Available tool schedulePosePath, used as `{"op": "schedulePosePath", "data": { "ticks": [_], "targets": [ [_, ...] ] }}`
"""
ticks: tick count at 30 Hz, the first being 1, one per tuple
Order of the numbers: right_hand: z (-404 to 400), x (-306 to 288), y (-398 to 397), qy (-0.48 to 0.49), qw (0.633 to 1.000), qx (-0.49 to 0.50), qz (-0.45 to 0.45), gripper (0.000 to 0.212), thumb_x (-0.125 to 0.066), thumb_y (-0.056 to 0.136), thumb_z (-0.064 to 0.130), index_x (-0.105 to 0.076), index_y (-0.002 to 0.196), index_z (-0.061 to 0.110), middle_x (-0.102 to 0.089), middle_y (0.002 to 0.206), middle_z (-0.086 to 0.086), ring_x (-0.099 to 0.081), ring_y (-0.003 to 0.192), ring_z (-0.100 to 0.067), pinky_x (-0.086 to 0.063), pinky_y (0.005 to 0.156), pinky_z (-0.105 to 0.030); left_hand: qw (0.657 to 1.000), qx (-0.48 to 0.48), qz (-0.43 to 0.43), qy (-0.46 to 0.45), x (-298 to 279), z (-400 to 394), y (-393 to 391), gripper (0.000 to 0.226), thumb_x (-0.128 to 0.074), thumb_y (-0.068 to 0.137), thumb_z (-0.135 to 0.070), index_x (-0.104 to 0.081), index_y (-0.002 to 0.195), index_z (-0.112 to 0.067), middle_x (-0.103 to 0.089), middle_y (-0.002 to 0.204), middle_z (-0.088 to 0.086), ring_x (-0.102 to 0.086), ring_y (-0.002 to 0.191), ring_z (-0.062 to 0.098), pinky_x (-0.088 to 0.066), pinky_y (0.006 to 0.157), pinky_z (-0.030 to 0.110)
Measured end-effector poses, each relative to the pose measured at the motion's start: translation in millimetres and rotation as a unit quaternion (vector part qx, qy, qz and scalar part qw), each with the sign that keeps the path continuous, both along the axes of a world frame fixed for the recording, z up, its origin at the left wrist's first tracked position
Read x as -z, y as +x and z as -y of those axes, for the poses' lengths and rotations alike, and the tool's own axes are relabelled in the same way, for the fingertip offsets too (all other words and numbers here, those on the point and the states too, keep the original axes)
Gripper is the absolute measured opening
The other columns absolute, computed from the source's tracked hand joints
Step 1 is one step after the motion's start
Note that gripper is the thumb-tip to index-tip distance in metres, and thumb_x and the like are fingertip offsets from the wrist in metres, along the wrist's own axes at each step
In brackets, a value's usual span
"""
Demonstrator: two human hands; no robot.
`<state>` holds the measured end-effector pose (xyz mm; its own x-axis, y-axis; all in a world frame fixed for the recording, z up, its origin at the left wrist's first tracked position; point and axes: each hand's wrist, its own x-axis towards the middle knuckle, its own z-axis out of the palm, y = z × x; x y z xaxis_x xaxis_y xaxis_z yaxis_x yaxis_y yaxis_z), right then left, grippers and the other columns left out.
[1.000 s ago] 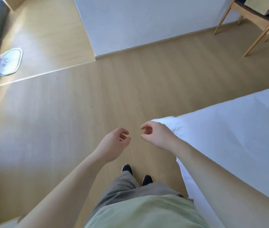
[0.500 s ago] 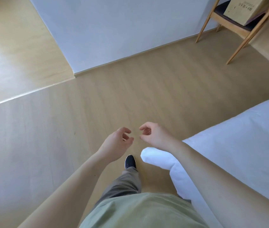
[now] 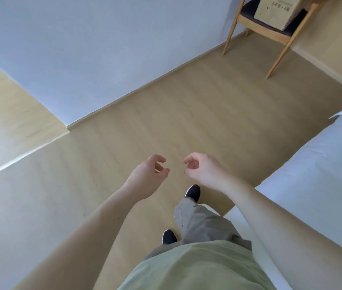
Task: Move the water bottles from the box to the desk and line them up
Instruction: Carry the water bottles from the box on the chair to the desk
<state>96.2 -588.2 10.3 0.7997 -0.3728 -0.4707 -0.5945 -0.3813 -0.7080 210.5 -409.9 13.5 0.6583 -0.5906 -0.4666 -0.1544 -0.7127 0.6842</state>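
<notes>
A brown cardboard box (image 3: pixel 276 11) with printed lettering sits on the dark seat of a wooden chair (image 3: pixel 266 33) at the top right, far from my hands. No water bottles or desk show in the view. My left hand (image 3: pixel 148 174) and my right hand (image 3: pixel 202 170) hang side by side over the wooden floor, a small gap between them. Both hold nothing, with fingers loosely curled and apart.
A bed with a white sheet (image 3: pixel 312 174) runs along the right side. A pale wall (image 3: pixel 103 49) with a corner juts in from the upper left. Wooden floor (image 3: pixel 186 122) lies between the wall and the bed, leading to the chair. My dark shoes (image 3: pixel 193 191) are below.
The view has swung right and moved forward: the chair and box come further into view, the wall corner slides left, and the bed corner drops lower. My hands keep their pose.
</notes>
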Motion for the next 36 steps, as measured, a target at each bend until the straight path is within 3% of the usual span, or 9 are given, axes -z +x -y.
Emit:
{"op": "schedulePosePath", "data": {
  "ticks": [9,21,27,32,36],
  "targets": [
    [124,14,86,0.019,0.999,0.044,0.007,0.019,-0.066,0.084,0.034,-0.060,0.102,0.039,-0.061,0.093,0.018,-0.059,0.084,0.003,-0.044,0.066,-0.015,0.998,0.063,0.005,0.025,5,138,108,0.029,-0.061,0.094,-0.039,-0.056,0.122,-0.032,-0.061,0.103,-0.014,-0.063,0.090,0.008,-0.046,0.065,0.023],
    [282,15,171,0.025,0.994,0.103,0.013,0.022,-0.070,0.086,0.031,-0.060,0.106,0.031,-0.062,0.096,0.014,-0.062,0.090,-0.010,-0.053,0.082,-0.032,0.988,0.151,0.011,0.041,-7,303,209,0.029,-0.056,0.095,-0.043,-0.053,0.122,-0.036,-0.059,0.106,-0.017,-0.064,0.089,0.008,-0.046,0.067,0.025],
    [360,18,216,0.019,0.993,0.120,-0.006,0.027,-0.066,0.087,0.034,-0.062,0.113,0.030,-0.060,0.099,0.017,-0.060,0.093,-0.006,-0.047,0.081,-0.026,0.980,0.189,0.008,0.055,4,396,271,0.024,-0.056,0.095,-0.042,-0.052,0.119,-0.040,-0.060,0.106,-0.020,-0.063,0.093,0.006,-0.049,0.076,0.027],
    [441,22,281,0.014,0.988,0.152,-0.012,0.026,-0.068,0.087,0.033,-0.062,0.112,0.029,-0.061,0.100,0.015,-0.061,0.092,-0.007,-0.045,0.076,-0.023,0.978,0.203,0.015,0.040,6,492,339,0.029,-0.055,0.096,-0.041,-0.053,0.124,-0.035,-0.060,0.105,-0.020,-0.063,0.095,0.006,-0.046,0.073,0.023],
    [502,17,324,0.022,0.982,0.188,-0.015,0.027,-0.068,0.086,0.032,-0.062,0.112,0.029,-0.062,0.101,0.013,-0.061,0.092,-0.004,-0.045,0.076,-0.019,0.970,0.238,0.005,0.039,-5,566,382,0.028,-0.053,0.096,-0.040,-0.053,0.124,-0.035,-0.061,0.105,-0.020,-0.063,0.098,0.009,-0.053,0.083,0.032]
  ]
}}
